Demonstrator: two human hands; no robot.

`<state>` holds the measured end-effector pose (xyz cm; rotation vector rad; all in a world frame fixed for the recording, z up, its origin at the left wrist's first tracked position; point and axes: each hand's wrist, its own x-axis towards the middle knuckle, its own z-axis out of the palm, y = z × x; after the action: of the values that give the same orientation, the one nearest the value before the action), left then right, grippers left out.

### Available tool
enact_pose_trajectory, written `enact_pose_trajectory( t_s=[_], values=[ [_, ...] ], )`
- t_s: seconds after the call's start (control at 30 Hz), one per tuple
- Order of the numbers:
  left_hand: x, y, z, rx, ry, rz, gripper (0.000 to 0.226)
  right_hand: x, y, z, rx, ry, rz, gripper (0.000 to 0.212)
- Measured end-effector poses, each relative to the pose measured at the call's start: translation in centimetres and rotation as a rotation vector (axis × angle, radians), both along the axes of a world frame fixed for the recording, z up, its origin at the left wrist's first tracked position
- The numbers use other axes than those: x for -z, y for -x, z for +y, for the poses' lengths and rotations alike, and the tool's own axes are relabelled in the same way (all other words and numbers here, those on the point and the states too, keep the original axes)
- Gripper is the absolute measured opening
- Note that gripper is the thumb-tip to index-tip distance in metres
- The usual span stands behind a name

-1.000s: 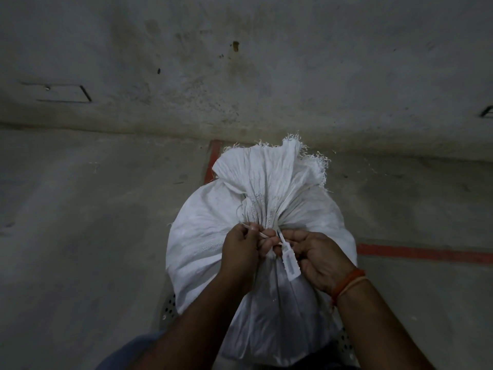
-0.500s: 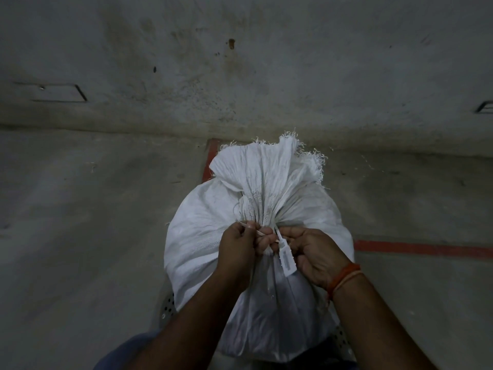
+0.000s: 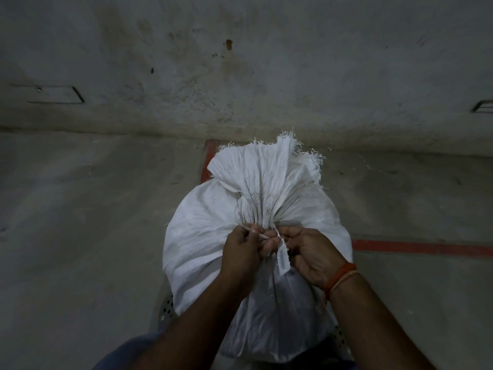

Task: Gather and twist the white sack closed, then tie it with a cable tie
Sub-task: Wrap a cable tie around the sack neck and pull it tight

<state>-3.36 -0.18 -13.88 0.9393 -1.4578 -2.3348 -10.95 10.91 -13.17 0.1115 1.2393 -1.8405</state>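
White woven sack (image 3: 213,236), neck gathered: left hand (image 3: 244,252) pinches the cable tie (image 3: 277,237) strap, right hand (image 3: 312,252) grips beside its tag (image 3: 283,259).

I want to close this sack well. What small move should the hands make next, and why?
Probably pull the thin white cable tie tighter with the left hand, while the right hand steadies its tag end. The woven white sack is already gathered at the neck, and both hands pinch the tie there.

White woven sack (image 3: 213,236), red floor stripe (image 3: 421,248), orange wristband (image 3: 340,276).
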Motion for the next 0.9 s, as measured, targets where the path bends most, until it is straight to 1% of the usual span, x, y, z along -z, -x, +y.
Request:
enact_pose_trajectory(
  t_s=[0.13, 0.17, 0.3, 0.5, 0.7, 0.77, 0.9],
  values=[
    [-0.3, -0.1, -0.2, 0.051, -0.029, 0.042, 0.024, 0.6, 0.2, -0.1, 0.055, -0.021, 0.004, 0.039],
    [-0.4, -0.2, -0.4, 0.064, -0.006, 0.051, 0.024, 0.7, 0.2, -0.2, 0.082, -0.024, 0.002, 0.036],
    [-0.2, -0.4, -1.7, 0.108, 0.264, 0.002, 0.023, 0.9, 0.3, -0.4, 0.154, -0.03, 0.026, 0.028],
    [0.3, -0.6, -2.0, 0.133, 0.266, 0.018, 0.019, 0.6, 0.0, -0.2, 0.149, -0.034, 0.103, 0.022],
    [0.5, -0.5, -2.2, 0.174, 0.306, 0.041, 0.017, 0.8, 0.3, 0.0, 0.098, -0.034, 0.087, 0.018],
    [0.4, -0.5, -2.2, 0.177, 0.327, 0.052, 0.016, 0.8, 0.4, 0.1, 0.102, -0.051, 0.111, 0.016],
    [0.4, -0.5, -2.5, 0.21, 0.431, 0.074, 0.019, 0.7, 0.1, -0.1, 0.085, -0.084, 0.184, 0.033]
  ],
)
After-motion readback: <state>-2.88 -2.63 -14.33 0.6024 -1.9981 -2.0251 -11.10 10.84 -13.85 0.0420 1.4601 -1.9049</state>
